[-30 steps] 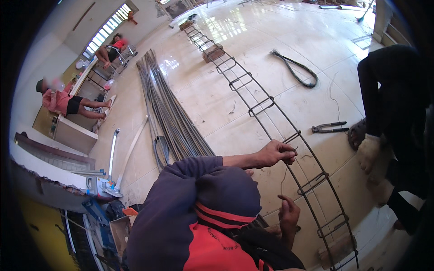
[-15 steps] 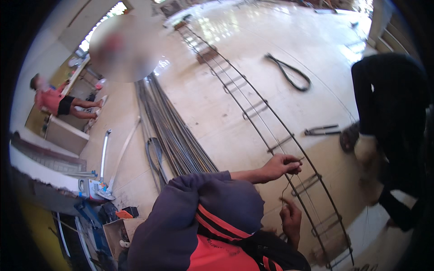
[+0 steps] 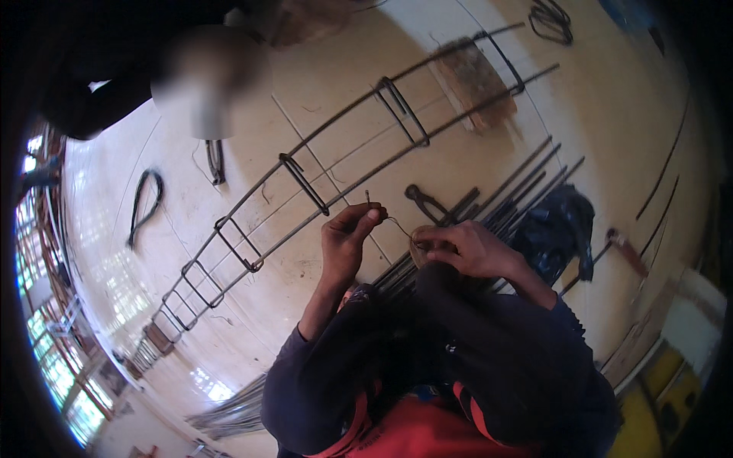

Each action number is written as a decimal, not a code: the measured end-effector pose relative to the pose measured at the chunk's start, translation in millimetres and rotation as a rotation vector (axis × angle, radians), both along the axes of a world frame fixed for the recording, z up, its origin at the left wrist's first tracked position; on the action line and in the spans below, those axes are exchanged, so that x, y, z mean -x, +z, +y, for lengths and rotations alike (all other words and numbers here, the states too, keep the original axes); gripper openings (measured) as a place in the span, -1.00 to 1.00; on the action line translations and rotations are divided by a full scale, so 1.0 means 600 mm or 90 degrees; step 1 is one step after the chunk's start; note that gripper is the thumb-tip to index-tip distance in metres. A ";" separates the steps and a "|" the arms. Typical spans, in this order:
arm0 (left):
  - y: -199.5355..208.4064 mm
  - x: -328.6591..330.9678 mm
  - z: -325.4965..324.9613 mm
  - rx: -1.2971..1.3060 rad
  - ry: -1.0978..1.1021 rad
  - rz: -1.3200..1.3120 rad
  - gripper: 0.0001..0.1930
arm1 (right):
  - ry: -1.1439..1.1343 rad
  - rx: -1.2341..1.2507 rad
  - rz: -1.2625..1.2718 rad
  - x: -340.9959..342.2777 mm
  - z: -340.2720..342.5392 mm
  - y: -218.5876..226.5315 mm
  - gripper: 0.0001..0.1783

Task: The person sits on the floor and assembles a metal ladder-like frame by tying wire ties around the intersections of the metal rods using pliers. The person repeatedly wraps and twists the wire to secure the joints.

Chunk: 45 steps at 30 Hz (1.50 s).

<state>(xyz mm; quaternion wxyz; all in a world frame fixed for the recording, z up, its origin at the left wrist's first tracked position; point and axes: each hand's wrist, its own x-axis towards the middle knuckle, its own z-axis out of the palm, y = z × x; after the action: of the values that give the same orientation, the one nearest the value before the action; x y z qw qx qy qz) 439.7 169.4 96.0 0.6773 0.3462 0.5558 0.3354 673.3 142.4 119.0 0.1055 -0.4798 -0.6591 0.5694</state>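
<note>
My left hand [image 3: 343,248] is closed, pinching one end of a thin tie wire [image 3: 398,225] between thumb and fingertips, with a short tip sticking up. To its right, my right hand [image 3: 481,252] is closed on the other part of that wire, which bends between the two hands. Both hands are in front of a long rebar cage [image 3: 351,187], made of dark bars with rectangular stirrups, and look apart from it. Just beyond my right hand, a pair of pincers [image 3: 427,204] lies by a bundle of steel bars [image 3: 496,210], partly hidden under my arms.
A brick [image 3: 477,84] props the cage's right end. Wire loops [image 3: 145,202] lie at left and far right. A person in dark clothes [image 3: 99,76] is across the cage, with pliers [image 3: 215,162] nearby. A black plastic bag [image 3: 556,229] is at right.
My view has swung round, so the cage now crosses in front of me. My left hand has come back from over the cage beside my right; both still hold the wire.
</note>
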 end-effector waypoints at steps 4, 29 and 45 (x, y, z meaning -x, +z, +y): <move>0.001 0.003 -0.013 -0.004 -0.080 0.048 -0.77 | -0.066 -0.036 0.033 0.020 -0.058 -0.011 -0.79; -0.073 -0.103 0.151 -0.312 -0.361 0.331 -0.68 | -0.358 -0.346 -0.065 0.002 0.122 -0.147 -0.55; -0.072 -0.160 0.142 -0.237 -0.252 0.479 -0.68 | -0.598 -0.187 0.040 -0.022 0.093 -0.171 -0.78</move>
<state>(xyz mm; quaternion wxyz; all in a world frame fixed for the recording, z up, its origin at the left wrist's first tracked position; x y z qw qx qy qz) 535.8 254.4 53.0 0.4056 0.6587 0.6169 0.1448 686.8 198.1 16.6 0.4374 -0.6878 -0.4413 0.3753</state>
